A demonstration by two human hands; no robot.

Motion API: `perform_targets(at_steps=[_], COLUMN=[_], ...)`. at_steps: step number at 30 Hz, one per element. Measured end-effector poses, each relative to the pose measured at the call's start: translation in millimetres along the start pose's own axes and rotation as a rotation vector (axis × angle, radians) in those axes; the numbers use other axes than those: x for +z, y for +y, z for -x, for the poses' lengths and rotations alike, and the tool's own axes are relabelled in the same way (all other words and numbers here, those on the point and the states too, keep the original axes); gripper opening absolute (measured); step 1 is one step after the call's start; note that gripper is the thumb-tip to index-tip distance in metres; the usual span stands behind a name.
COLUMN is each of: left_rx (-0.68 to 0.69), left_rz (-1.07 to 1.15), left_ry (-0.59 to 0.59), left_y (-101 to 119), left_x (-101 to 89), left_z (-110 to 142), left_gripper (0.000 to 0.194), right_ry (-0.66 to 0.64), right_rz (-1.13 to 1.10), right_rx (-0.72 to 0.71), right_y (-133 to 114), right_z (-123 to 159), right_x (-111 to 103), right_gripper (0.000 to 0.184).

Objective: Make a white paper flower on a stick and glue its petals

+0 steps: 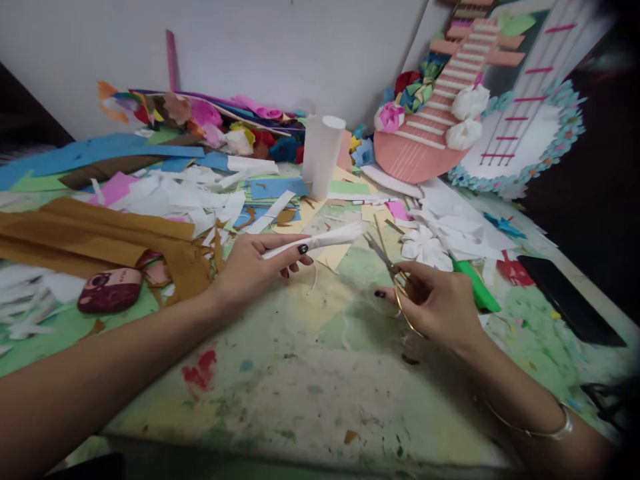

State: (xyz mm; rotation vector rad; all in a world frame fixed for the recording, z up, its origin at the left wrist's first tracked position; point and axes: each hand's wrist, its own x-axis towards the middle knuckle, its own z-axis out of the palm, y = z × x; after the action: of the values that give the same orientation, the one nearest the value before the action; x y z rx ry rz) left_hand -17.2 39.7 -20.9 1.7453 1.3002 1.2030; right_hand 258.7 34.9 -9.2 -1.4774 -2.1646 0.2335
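Pinched between the thumb and fingers of my left hand (263, 263) is a narrow folded strip of white paper (337, 237), its wider end pointing right. My right hand (440, 300) grips a pair of gold-handled scissors (385, 253) by the loops. The blades lie just right of the paper's end, a small gap apart from it. A white paper flower (426, 247) rests on the table beyond my right hand. A loose bit of string (315, 277) lies below the paper strip.
White paper scraps (185, 193) and brown paper sheets (100, 227) cover the left side, near a maroon case (110, 291). A white paper roll (323, 157) stands at the back. Paper-craft instruments (425, 157) lean on the wall. A black phone (570, 300) lies at right.
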Motion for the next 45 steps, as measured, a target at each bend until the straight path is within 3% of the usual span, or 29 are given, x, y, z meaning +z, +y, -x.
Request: perform_targets(at_steps=[6,10,13,16,20,23,27,31,36,40,43,45], left_rx=[-0.222,-0.326,-0.299,-0.174,0.062,0.204,0.196,0.134,0.116,0.177,0.146,0.166], left_rz=[0.407,0.559,0.439,0.174,-0.096,-0.187,-0.216,-0.322,-0.219,-0.146,-0.052,0.019], left_ry=[0.014,0.028,-0.015,-0.055,-0.006,0.021,0.086,0.119,-0.083,-0.239,-0.306,-0.398], left_y=[2,7,6,3,1,1,1,-2,-8,-14,-18,-19], left_x=[2.3,3.6,3.7,5.6,12.5,18.2,23.8,29.0,31.8,28.9,25.3,23.3], left_z=[-1,1,2,5,10,14,18,18,14,11,10,10], left_gripper=[0.033,0.036,0.035,0.029,0.022,0.016,0.010,0.008,0.014,0.023,0.038,0.036], right_ry=[0.084,0.213,0.409,0.506,0.365,0.246,0.215,0.268,0.122,0.112,0.112,0.105], right_rz=[0.323,0.407,0.352,0.137,0.033,0.100,0.189,0.177,0.045,-0.066,-0.094,-0.109], right_rx=[0.069,-0.063,-0.154,-0.345,-0.554,-0.523,-0.393,-0.343,-0.334,-0.330,-0.306,-0.296], right_y=[48,79,71,33,-24,-44,-51,-55,-46,-31,-26,-26], right_z=[-20,-28,-28,-24,-24,-31,-39,-36,-29,-29,-29,-28], right_x=[1,6,5,4,16,32,49,60,71,74,75,77], right_gripper=[0.018,0.024,0.024,0.023,0.018,0.011,0.005,0.012,0.015,0.018,0.019,0.016])
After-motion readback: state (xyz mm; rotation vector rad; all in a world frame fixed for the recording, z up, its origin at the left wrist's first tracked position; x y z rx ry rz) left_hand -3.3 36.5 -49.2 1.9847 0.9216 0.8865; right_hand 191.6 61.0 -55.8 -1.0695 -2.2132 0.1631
